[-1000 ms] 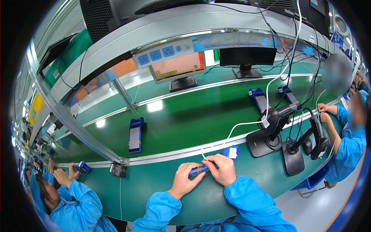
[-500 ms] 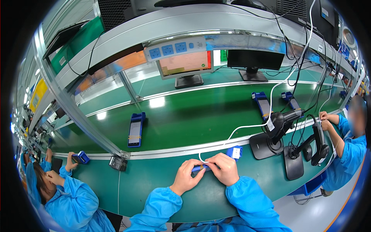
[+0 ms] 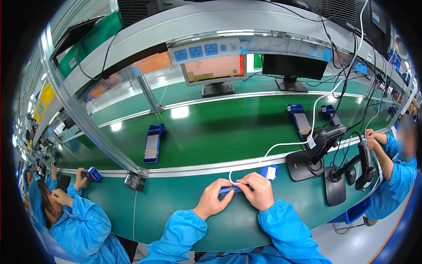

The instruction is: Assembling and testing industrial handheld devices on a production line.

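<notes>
On the bench in front of me lies a blue handheld terminal (image 3: 268, 172), partly covered by my hands, with a white label on its far right end. My left hand (image 3: 212, 199) grips its left part between thumb and fingers. My right hand (image 3: 257, 192) is closed at its upper edge, thumb and fingers pinching the end of a white cable (image 3: 281, 144). The cable arches down to the terminal's side between both hands. Whether the plug sits inside the terminal is hidden by the fingertips.
Two black barcode scanners on stands (image 3: 323, 141) are to the right. Beyond the metal rail, a green conveyor belt (image 3: 220, 127) carries several blue terminals (image 3: 151, 144). A black box (image 3: 134, 181) stands by the post. Co-workers in blue sit left (image 3: 83, 224) and right (image 3: 391, 176).
The view has shifted slightly. Terminals on the belt have moved a little left relative to the frame. My hands keep nearly the same hold on the terminal and cable.
</notes>
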Demonstrator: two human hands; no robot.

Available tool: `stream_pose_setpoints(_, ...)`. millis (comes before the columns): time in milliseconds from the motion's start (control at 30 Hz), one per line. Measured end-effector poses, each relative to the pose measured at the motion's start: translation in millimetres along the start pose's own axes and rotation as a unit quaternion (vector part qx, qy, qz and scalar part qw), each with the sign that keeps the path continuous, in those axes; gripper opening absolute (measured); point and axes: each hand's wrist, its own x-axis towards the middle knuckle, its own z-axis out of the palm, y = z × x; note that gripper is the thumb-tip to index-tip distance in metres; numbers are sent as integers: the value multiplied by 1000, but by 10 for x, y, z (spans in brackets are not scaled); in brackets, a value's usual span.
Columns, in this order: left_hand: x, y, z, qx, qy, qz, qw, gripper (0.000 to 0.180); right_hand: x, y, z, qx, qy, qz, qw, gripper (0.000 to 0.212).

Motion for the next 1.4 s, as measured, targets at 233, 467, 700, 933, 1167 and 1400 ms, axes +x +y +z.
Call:
stream_pose_setpoints(233,-24,-7,0,1,6,0,1000,23,13,-7,-19,-23,-11,-18,1000,14)
stream_pose_setpoints(467,-16,-27,-23,8,5,15,1000,25,-10,22,-15,-17,3,-31,999,12)
stream_pose_setpoints(700,-26,-65,6,3,30,22,999,25,-47,25,60,-57,20,-59,996,14)
stream_pose_setpoints(933,-35,-133,13,28,55,44,997,20,-52,-32,89,-133,-8,-65,989,10)
stream_pose_setpoints(1167,-68,-120,33,17,73,28,997,14,-42,-104,67,-151,-29,-58,986,19)
stream_pose_setpoints(1400,-56,-122,23,3,85,26,996,12,-42,-93,17,-147,-28,-66,987,31)
